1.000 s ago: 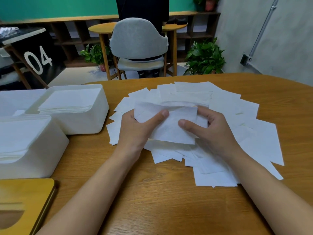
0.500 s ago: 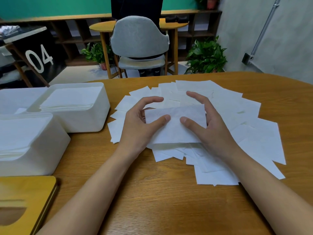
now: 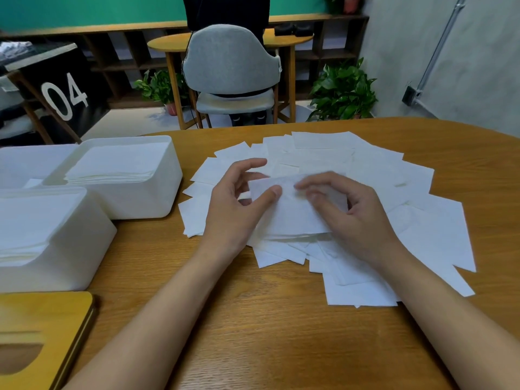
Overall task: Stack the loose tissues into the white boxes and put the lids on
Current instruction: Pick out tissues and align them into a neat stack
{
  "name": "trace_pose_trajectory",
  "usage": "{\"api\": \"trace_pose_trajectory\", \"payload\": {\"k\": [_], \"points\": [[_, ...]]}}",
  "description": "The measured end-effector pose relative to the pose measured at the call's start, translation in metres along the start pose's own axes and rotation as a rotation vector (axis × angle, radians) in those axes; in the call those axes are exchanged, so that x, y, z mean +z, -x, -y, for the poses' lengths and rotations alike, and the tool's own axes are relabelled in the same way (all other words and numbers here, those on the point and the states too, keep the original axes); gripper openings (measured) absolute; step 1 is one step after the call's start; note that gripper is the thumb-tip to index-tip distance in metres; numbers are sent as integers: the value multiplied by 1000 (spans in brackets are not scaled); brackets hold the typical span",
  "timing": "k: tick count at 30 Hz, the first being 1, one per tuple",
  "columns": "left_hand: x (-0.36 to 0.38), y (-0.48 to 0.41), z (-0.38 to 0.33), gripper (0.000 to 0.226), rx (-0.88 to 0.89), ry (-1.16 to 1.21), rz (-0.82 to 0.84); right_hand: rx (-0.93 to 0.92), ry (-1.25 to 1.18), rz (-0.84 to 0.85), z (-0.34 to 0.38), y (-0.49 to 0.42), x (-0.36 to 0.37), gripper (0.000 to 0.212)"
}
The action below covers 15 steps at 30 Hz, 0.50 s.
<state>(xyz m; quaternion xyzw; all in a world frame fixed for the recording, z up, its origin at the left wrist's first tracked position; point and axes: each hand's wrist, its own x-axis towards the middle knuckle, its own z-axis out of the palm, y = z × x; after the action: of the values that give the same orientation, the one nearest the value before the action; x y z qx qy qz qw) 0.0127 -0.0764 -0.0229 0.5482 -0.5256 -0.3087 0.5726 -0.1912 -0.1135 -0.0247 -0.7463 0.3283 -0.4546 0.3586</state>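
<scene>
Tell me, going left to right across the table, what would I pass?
Near box → far box → left hand → held tissues → right hand.

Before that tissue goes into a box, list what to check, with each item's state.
1. Left hand pinches the tissue: ok.
2. Right hand grip on it, blurred: cannot tell.
3. Only one sheet lifted: cannot tell.
4. Far white box open, room above its stack: ok.
5. Near white box open: ok.
6. Wooden lid off both boxes, lying on the table: ok.
</scene>
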Motion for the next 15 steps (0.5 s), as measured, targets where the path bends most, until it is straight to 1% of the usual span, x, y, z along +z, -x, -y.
{"api": "trace_pose_trajectory", "payload": {"k": [2,4,7,8,11,13,15], "points": [[-1,-1,-2,51,-20,-14,33,42,-66,7,1,-1,-3,36],[-1,0,-3,53,-59,-10,93,74,-105,14,1,-3,-8,36],[-2,1,-6,49,-68,75,113,103,-40,46,-1,-5,-13,27],[-3,2,-6,47,-42,51,96,114,-12,42,-3,-5,-14,27],[-5,0,3,45,136,-200,48,131,48,-76,-11,-6,-18,29],[-5,1,7,49,204,-355,95,145,70,-165,-14,-8,-21,31],[-4,2,9,53,220,-422,203,159,89,-235,-17,-9,-24,31]]}}
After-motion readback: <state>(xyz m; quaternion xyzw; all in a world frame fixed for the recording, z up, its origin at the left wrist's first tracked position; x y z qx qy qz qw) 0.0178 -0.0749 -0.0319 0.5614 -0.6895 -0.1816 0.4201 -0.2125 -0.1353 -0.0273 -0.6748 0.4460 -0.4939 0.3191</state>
